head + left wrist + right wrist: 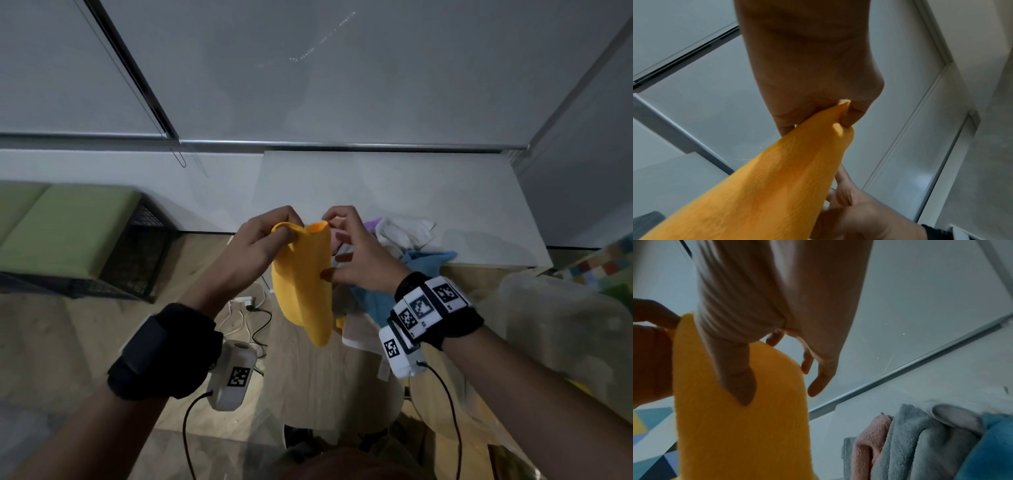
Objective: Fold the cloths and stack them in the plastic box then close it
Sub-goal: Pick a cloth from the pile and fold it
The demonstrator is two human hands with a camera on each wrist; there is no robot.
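Orange cloth (305, 284), held up in the air between both hands, above and in front of the cloth pile.

Item hangs lengthwise, top edge gathered, lower end drooping free. Left hand (263, 246): fingers and thumb curled tight, pinching the top corner (842, 112). Right hand (356, 253): thumb and forefinger nipping the opposite top edge, thumb (737, 378) laid flat against the fabric, remaining fingers loosely spread and clear of it. Behind, on the white table (445, 192): heap of unfolded cloths (404, 236) in white, lilac, pink, grey and blue. Plastic box (561, 329), translucent, stands at the right, near the right forearm. Green cushioned bench (65, 226) at far left; cables (253, 318) on the floor.
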